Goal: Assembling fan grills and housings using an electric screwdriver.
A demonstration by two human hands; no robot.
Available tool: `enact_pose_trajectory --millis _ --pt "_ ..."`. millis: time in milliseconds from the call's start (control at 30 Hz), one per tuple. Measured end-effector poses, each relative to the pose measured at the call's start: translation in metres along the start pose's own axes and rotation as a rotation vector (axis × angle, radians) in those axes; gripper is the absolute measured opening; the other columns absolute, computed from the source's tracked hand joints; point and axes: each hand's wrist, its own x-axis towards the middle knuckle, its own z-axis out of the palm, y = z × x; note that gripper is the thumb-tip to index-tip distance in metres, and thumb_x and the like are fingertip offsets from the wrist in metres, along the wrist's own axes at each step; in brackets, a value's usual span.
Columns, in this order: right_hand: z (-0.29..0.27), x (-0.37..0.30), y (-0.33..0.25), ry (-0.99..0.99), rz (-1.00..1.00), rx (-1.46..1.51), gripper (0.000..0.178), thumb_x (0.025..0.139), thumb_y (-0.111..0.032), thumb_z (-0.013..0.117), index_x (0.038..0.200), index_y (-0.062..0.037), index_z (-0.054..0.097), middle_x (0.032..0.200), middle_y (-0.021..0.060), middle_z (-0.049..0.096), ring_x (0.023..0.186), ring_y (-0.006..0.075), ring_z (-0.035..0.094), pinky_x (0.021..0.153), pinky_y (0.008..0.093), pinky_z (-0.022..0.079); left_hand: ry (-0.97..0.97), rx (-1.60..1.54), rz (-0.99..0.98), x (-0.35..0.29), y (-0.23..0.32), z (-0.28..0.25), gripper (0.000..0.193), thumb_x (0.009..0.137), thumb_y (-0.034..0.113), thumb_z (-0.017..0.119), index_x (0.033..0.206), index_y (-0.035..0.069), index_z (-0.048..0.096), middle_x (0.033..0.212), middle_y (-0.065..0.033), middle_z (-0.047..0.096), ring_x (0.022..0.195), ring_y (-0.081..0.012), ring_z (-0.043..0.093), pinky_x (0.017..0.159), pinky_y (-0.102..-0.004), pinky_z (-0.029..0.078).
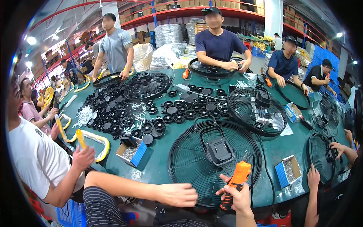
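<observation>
The person's left hand (177, 195) lies over the near left edge of the cage, fingers loosely bent; whether it pinches anything small cannot be told. The right hand (241, 196), apart from it, is wrapped around an orange-and-black electric screwdriver (241, 172), whose long axis runs away from the person, leaning slightly right. Just beyond both hands, a round black wire fan cage (180, 151) lies flat on the green table (155, 166), bearing a squarish black plastic motor housing (218, 150). The housing sits ahead and to the left of the right hand, which is the nearer one; the screwdriver's tip stands to its right. Blue-sided cardboard boxes of small screws flank the cage, left (140, 154) and right (281, 175). Farther off spread round black plastic cups (179, 109), and across the table stands a co-worker in a navy shirt (219, 43).
</observation>
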Motion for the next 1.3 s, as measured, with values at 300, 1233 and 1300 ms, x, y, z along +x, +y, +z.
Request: enact_pose_trajectory --millis 300,1233,1300 --pt "0.001 0.000 0.005 0.081 -0.081 -0.076 0.030 0.082 -0.005 0.064 0.109 0.0039 0.053 0.112 0.0288 0.065 0.065 0.0254 0.069 0.050 0.0292 0.053 0.268 -0.248 -0.704 -0.033 0.005 0.027 0.072 0.056 0.033 0.086 0.116 0.004 0.058 0.117 -0.0146 0.053 0.113 -0.0369 0.051 0.101 -0.0519 0.040" --pt "0.106 0.010 0.030 -0.199 -0.536 -0.306 0.045 0.088 -0.021 0.061 0.120 0.0034 0.042 0.082 0.0090 0.050 0.057 0.0142 0.051 0.052 0.0285 0.043 0.665 -0.359 -0.686 -0.038 0.001 0.087 0.070 0.040 0.017 0.084 0.105 0.007 0.061 0.117 -0.0050 0.056 0.113 -0.0266 0.051 0.098 -0.0474 0.039" --pt "0.105 0.011 0.031 -0.201 -0.518 -0.312 0.045 0.088 -0.020 0.061 0.121 0.0039 0.042 0.082 0.0091 0.050 0.057 0.0144 0.051 0.052 0.0289 0.043 0.660 -0.372 -0.686 -0.037 0.001 0.087 0.069 0.040 0.017 0.084 0.104 0.008 0.061 0.117 -0.0046 0.056 0.112 -0.0263 0.051 0.097 -0.0471 0.039"
